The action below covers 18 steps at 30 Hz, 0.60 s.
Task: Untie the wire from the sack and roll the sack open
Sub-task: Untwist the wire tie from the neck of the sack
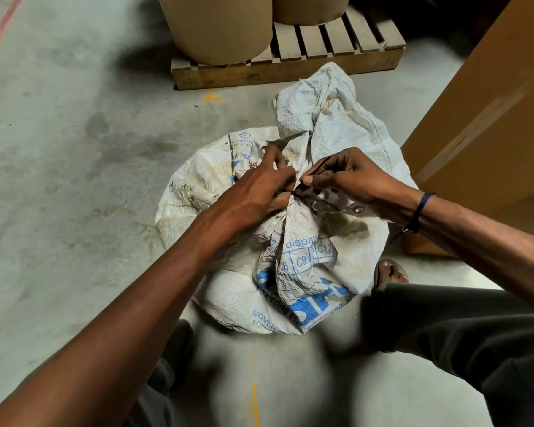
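The person is crouching over a white woven sack standing on the concrete floor between the knees, left hand curled shut around the bunched neck, right hand pinching thumb to fingertip at the dark wire cinching it. The wire is mostly hiding under the fingers, so its twist direction is unclear; turning it the wrong way would be tightening the tie. Sharp wire ends may be pricking a fingertip or snagging the frayed weave, and hard tugging could be tipping the sack.
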### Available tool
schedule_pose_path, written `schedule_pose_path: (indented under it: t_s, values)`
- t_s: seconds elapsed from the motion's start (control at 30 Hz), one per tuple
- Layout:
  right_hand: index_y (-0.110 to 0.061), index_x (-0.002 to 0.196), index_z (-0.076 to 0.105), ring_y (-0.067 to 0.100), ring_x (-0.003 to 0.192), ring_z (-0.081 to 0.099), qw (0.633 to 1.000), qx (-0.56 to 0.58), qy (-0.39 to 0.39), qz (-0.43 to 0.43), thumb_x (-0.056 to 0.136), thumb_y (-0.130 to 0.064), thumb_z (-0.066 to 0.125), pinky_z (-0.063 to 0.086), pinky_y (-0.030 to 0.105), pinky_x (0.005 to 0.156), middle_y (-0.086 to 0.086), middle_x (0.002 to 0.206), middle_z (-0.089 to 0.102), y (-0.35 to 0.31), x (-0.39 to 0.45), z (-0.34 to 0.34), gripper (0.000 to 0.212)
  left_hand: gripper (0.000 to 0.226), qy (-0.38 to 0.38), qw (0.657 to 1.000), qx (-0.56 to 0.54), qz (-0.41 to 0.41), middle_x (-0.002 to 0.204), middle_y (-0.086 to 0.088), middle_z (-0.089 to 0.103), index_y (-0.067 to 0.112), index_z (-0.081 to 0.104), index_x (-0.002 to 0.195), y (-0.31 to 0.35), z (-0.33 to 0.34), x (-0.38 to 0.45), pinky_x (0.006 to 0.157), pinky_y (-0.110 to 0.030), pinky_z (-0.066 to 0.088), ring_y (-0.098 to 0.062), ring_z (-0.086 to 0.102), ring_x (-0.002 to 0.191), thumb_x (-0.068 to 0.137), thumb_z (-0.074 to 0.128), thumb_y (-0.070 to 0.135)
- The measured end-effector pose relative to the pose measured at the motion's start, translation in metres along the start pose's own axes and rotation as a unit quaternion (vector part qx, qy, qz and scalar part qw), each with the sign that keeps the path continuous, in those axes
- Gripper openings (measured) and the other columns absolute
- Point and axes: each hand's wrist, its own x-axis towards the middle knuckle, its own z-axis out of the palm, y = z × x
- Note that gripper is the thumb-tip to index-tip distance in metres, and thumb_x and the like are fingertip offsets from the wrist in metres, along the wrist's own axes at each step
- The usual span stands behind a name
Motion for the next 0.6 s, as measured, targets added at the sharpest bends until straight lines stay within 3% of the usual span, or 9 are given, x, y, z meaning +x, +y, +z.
schedule_pose_path:
  t_s: [0.07,0.2,0.27,0.33,0.47,0.6]
  values:
    - [0.006,0.106,0.079,0.034,0.102,0.077,1.0,-0.004,-0.026,0.002,0.09,-0.009,0.078,0.06,0.035,0.093,0.021,0.103,0.08,0.003,0.0,-0.002,0.021,0.005,-0.027,0.999,-0.017,0.005,0.116,-0.003,0.039,0.018,0.056,0.097,-0.003,-0.002,-0.002,0.072,-0.046,0.052,-0.023,0.058,0.076,0.096,0.061,0.017]
    - [-0.002,0.1,0.082,0.005,0.069,0.068,0.994,-0.088,-0.066,-0.011,0.093,-0.014,0.078,0.05,0.013,0.06,0.009,0.088,0.081,0.004,-0.001,-0.004,0.014,0.01,-0.055,0.997,-0.059,-0.023,0.111,-0.003,0.039,0.018,0.047,0.093,-0.005,-0.001,-0.007,0.067,-0.04,0.043,-0.017,0.047,0.069,0.091,0.057,0.017]
    - [-0.004,0.099,0.082,0.003,0.062,0.066,0.992,-0.106,-0.063,-0.009,0.093,-0.011,0.078,0.048,0.012,0.055,0.006,0.083,0.08,0.005,0.002,-0.007,0.01,0.013,-0.054,0.996,-0.06,-0.022,0.111,-0.002,0.038,0.017,0.046,0.092,-0.005,-0.001,-0.008,0.068,-0.038,0.043,-0.019,0.045,0.07,0.089,0.058,0.014]
    - [-0.005,0.097,0.083,0.005,0.063,0.066,0.99,-0.125,-0.061,-0.01,0.091,-0.009,0.079,0.05,0.014,0.057,0.008,0.084,0.081,0.004,0.005,-0.009,0.007,0.015,-0.047,0.997,-0.053,-0.005,0.111,0.0,0.038,0.017,0.047,0.091,-0.006,-0.002,-0.009,0.069,-0.037,0.046,-0.02,0.049,0.073,0.087,0.061,0.011]
    - [-0.011,0.09,0.084,0.005,0.07,0.069,0.981,-0.175,-0.075,-0.022,0.088,-0.005,0.08,0.051,0.013,0.063,0.005,0.084,0.082,-0.003,0.006,-0.014,0.007,0.011,-0.008,0.999,-0.034,0.011,0.115,0.001,0.036,0.017,0.049,0.092,-0.007,-0.002,-0.012,0.069,-0.047,0.051,-0.024,0.055,0.075,0.088,0.059,0.012]
    - [-0.018,0.093,0.082,0.0,0.074,0.072,0.966,-0.231,-0.047,-0.104,0.084,-0.008,0.083,0.053,0.013,0.071,-0.006,0.081,0.08,-0.006,0.004,-0.005,0.013,0.008,0.04,0.999,-0.013,-0.001,0.117,0.002,0.033,0.019,0.051,0.096,-0.007,-0.001,-0.016,0.069,-0.046,0.053,-0.023,0.056,0.071,0.09,0.056,0.02]
